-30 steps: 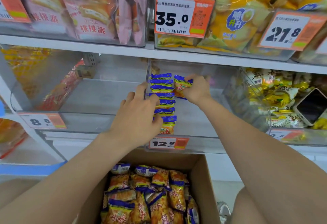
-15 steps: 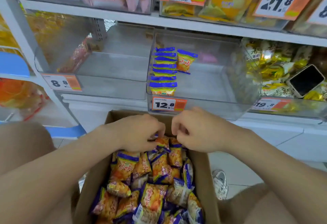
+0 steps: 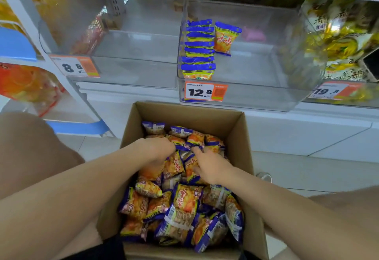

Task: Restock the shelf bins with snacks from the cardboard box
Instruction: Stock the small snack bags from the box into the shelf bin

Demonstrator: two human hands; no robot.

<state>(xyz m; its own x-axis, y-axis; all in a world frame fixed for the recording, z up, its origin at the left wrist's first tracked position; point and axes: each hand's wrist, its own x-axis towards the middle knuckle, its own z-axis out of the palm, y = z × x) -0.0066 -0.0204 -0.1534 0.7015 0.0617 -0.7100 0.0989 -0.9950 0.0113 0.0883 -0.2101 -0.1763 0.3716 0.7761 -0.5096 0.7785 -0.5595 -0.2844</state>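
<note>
An open cardboard box (image 3: 244,136) stands on the floor below the shelf, filled with several orange-and-blue snack packets (image 3: 184,198). Both my hands are down in the box. My left hand (image 3: 158,149) has its fingers curled into the pile around a packet. My right hand (image 3: 209,167) lies spread on the packets with the fingers fairly straight. Above, the clear shelf bin (image 3: 266,97) with the 12.8 price tag (image 3: 205,91) holds a row of the same packets (image 3: 199,50) along its left wall. One more packet (image 3: 225,38) leans beside that row.
Left of it is a clear bin (image 3: 133,73) tagged 8.8 with little in it. The bin to the right (image 3: 338,34) is full of yellow-wrapped snacks, with a phone (image 3: 372,64) on top. My knee (image 3: 30,147) is at the left, and a shoe (image 3: 264,177) shows beside the box.
Both hands left the 12.8 bin and came down into the box. One packet stayed leaning in the bin. My view dropped toward the box.
</note>
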